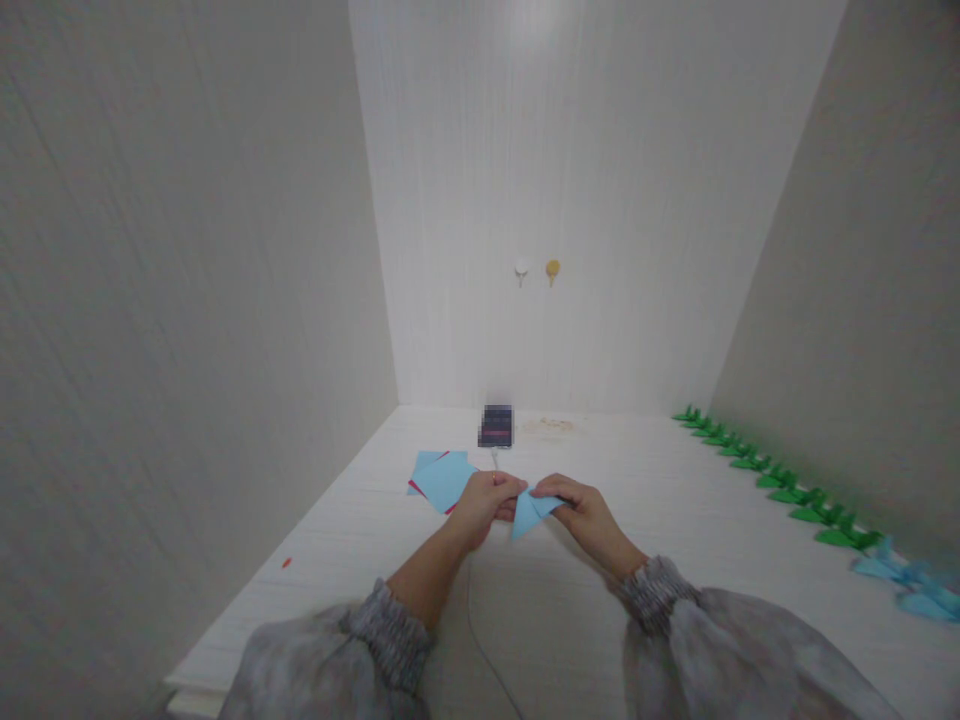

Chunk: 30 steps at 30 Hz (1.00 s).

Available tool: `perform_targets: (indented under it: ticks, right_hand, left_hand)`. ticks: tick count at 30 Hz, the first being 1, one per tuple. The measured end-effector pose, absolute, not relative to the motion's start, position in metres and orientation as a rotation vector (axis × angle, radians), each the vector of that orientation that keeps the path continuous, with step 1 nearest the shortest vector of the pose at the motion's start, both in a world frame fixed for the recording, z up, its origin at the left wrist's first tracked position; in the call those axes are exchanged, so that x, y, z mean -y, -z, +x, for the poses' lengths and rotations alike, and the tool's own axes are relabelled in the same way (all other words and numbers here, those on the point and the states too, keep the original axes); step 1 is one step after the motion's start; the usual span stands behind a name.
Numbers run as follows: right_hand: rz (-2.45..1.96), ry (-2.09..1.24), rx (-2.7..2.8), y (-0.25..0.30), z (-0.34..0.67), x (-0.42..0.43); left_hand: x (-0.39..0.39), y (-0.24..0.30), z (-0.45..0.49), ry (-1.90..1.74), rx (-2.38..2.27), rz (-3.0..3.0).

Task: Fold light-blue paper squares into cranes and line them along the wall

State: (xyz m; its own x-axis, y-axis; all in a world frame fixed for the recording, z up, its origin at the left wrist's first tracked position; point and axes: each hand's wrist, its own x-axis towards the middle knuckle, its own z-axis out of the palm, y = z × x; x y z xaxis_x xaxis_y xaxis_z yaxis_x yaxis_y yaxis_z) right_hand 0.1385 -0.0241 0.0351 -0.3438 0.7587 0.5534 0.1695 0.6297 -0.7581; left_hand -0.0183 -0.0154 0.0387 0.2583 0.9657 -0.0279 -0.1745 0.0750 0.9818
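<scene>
A small folded piece of light blue paper (529, 512) is held between both hands above the white tabletop (675, 500). My left hand (487, 503) pinches its left side with closed fingers. My right hand (581, 510) grips its right side, fingers curled over the top edge. The paper's pointed corner hangs down between the hands. Both arms wear grey sleeves with gathered cuffs.
A stack of light blue sheets with a red one beneath (441, 478) lies just left of the hands. A dark phone (496, 426) with a cable sits behind. Folded green paper shapes (772, 478) line the right wall, then blue ones (904, 580). Two small hooks (537, 270) hang on the back wall.
</scene>
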Motion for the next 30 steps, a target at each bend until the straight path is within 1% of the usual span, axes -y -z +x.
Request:
perform_targets:
  ticks: [7,16,23,30]
  right_hand:
    - [-0.780,-0.910,1.815,-0.037,0.139,0.030]
    - [-0.935,-1.228,1.554,-0.031,0.132,0.025]
    - [-0.937,-1.285,1.543,-0.030,0.134,0.025]
    - [-1.000,-1.250,1.551,-0.028,0.133,0.022]
  left_hand:
    - [0.013,-0.036,-0.019,-1.129,-0.885,1.153]
    - [0.011,-0.029,-0.018,-1.139,-0.962,1.248]
    - [0.011,-0.027,-0.018,-1.110,-0.998,1.287]
    - [0.011,-0.028,-0.018,-1.080,-0.987,1.317]
